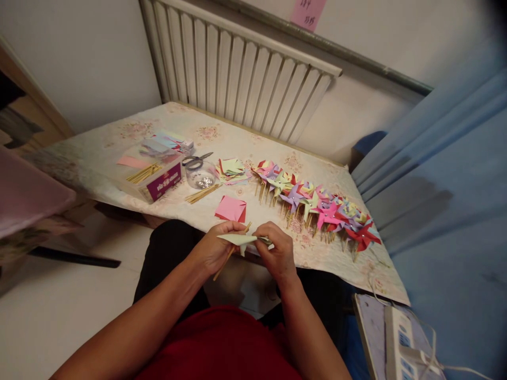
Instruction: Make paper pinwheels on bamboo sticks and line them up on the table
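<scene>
Between my hands, just off the table's front edge, is a pale green paper pinwheel point(237, 239) with a thin wooden stick point(224, 264) slanting below it. My left hand point(217, 248) is closed around the stick and the near side of the paper. The fingers of my right hand point(277, 247) pinch the pinwheel's right side; its exact hold on the centre is hidden. Just beyond my hands lies a small stack of pink and red paper squares point(231, 208). Loose wooden sticks point(203, 193) rest near a clear bowl point(190, 178) of small shiny pins.
Rows of finished pinwheels point(309, 206) stand on the table's right. Scissors point(198, 160) lie across the bowl, beside a stack of coloured paper point(232, 168). A plastic box point(163, 182) of sticks sits at left. A power strip point(400, 343) is at lower right, by a blue curtain point(447, 174).
</scene>
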The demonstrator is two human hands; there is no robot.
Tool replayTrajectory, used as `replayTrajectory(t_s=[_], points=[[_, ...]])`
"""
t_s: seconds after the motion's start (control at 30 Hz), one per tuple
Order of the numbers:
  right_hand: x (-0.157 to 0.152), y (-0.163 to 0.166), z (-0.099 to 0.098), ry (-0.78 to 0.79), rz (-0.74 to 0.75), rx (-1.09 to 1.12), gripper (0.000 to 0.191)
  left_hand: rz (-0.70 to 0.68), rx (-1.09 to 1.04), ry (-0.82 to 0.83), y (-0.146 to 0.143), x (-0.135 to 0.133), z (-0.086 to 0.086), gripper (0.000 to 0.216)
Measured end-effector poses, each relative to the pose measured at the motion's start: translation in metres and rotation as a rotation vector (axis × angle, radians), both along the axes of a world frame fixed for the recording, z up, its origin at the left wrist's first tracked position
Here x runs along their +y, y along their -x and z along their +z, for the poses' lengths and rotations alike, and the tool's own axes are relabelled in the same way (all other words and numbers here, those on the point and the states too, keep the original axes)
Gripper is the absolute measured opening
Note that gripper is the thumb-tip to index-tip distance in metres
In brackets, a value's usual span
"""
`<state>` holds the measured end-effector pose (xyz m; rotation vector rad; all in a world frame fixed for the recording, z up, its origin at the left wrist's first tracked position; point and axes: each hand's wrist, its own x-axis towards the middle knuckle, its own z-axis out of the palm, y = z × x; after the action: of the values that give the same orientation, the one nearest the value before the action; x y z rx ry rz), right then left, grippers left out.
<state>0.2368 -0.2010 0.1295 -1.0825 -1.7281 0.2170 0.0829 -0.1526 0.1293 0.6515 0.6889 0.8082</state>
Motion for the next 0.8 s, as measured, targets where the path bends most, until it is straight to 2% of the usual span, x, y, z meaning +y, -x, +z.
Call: replayTrajectory(t_s=[0.37,0.8], points=[[0.0011,0.0006,-0.0005,-0.037,-0.006,-0.018,0.014,0.011,-0.003,-0.017,-0.0007,-0.0021,0.0011,0.028],[0.0004,0.0022,-0.0019,-0.035,-0.004,-0.034,0.015,0.056,0.011,-0.012,0.0036,0.0049,-0.0066,0.031]])
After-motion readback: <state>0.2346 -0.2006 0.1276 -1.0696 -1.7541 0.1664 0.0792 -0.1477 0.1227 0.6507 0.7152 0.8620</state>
